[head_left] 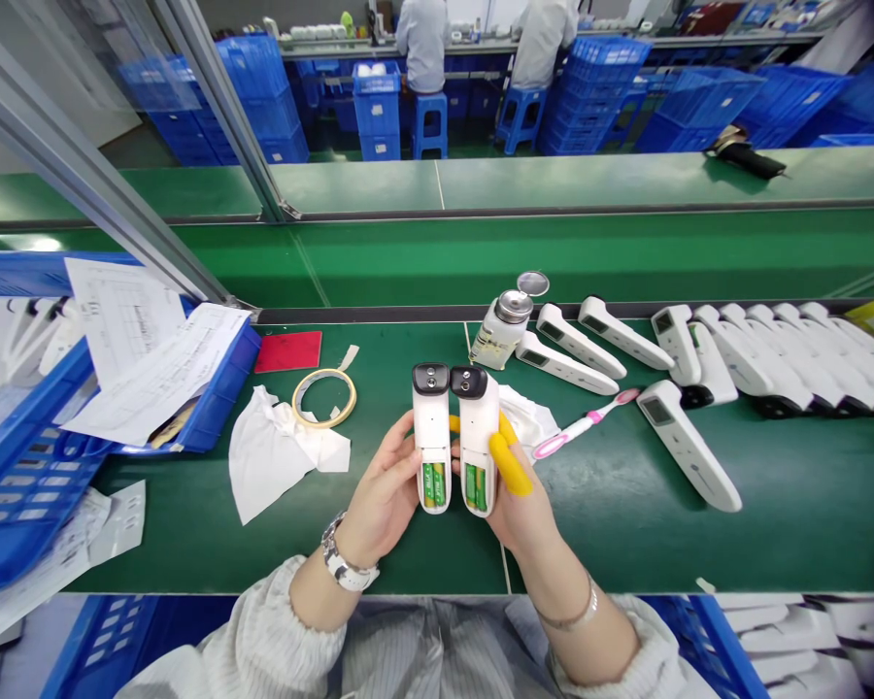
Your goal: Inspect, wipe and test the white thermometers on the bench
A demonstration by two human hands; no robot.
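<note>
My left hand (387,485) is closed around a white infrared thermometer (432,417) with a black head. A second thermometer of the same kind (479,417) is gripped by my right hand (517,490), which wears yellow finger cots. Both are held upright side by side above the green bench, heads away from me. Their battery compartments are uncovered, and green batteries (434,483) show inside each. Behind my right hand lies a crumpled white cloth (528,416), with a pink and white toothbrush (587,422) beside it.
Several more thermometers (689,447) lie to the right. A bottle with a raised metal lid (501,330) stands at the back. On the left are a tape roll (296,396), white cloth (262,461), red card (288,352) and blue bin (225,388). A metal post (211,107) rises there.
</note>
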